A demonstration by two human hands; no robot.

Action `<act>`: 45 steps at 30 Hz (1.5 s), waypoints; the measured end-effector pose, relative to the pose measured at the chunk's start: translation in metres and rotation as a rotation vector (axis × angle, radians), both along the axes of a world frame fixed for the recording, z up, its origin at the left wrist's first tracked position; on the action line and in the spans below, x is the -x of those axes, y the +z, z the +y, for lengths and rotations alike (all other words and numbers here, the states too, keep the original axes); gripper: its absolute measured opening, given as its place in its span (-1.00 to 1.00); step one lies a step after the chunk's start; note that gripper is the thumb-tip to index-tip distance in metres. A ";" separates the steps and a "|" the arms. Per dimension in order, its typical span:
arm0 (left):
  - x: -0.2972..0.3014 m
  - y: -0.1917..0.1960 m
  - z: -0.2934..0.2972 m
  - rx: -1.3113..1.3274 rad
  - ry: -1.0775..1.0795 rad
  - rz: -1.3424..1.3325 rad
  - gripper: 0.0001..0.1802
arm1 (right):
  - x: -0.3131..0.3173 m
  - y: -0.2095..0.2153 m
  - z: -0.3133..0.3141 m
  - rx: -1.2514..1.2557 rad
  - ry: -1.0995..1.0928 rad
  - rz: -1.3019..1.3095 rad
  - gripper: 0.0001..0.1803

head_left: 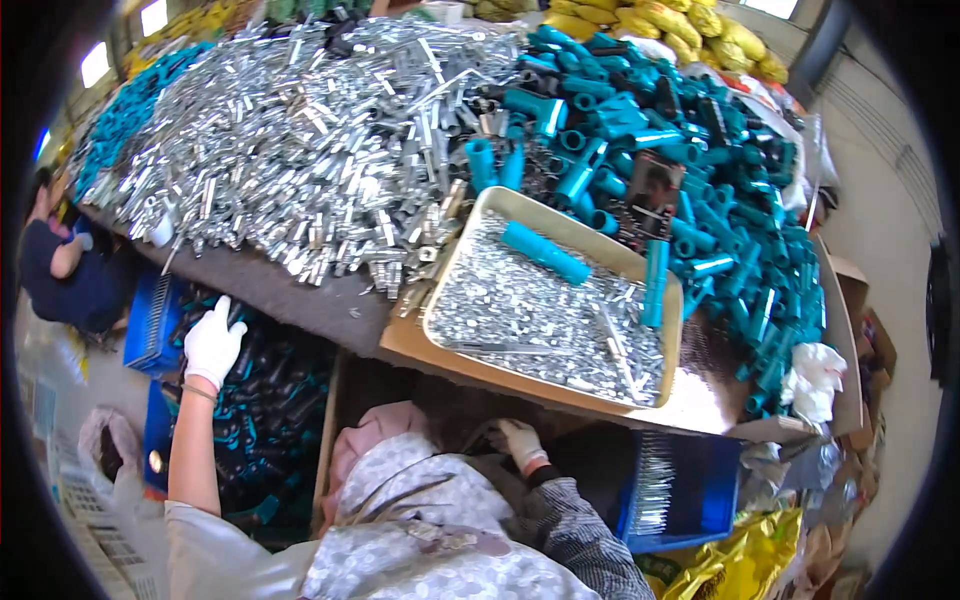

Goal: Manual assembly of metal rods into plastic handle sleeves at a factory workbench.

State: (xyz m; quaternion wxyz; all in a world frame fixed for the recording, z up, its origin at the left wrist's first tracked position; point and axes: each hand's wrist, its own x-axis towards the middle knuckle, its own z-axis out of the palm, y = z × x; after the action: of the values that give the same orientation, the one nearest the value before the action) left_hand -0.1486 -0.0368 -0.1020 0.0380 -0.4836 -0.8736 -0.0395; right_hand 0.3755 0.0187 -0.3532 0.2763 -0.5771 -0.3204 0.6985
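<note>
My left hand (213, 343), in a white glove, reaches over a bin of black-and-teal handles (262, 430) at the left. Its forefinger and thumb are apart, and I see nothing held between them; the other fingers are partly hidden. My right hand (518, 443), also gloved, is low in front of my body below the table edge. Its fingers are curled, and what they hold, if anything, is lost in shadow. A cream tray (430, 318) on the table holds many small metal parts, with a teal tube (546, 252) lying across them.
A heap of shiny metal pieces (320, 140) covers the table's left and middle; teal tubes (740, 240) pile up at right. Blue bins (155, 335) stand at left, another blue bin (705, 490) with metal rods at lower right. A person (70, 265) sits at far left.
</note>
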 end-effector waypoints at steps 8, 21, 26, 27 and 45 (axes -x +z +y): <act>-0.023 -0.018 0.034 0.241 -0.110 0.320 -0.53 | -0.001 -0.001 -0.008 -0.354 0.310 -0.341 -0.58; -0.039 -0.052 0.032 0.279 -0.145 0.224 -0.47 | 0.035 0.270 -0.021 -0.593 0.705 0.158 -0.66; -0.088 0.029 0.004 0.092 -0.503 -0.085 -0.61 | 0.038 0.346 0.000 -1.431 0.463 -0.184 -0.78; -0.101 0.047 0.001 0.018 -0.593 -0.138 -0.62 | 0.040 0.349 0.003 -1.577 0.311 -0.493 -0.77; -0.116 0.146 0.154 -0.277 -0.559 -0.237 -0.63 | -0.018 0.312 0.048 -1.258 -0.069 -1.240 -0.81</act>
State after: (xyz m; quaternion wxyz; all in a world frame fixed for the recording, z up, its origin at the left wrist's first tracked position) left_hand -0.0331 0.1170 0.0438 -0.0106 -0.6870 -0.6916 -0.2228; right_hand 0.3936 0.0668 -0.0414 0.3402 -0.6025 -0.7200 -0.0546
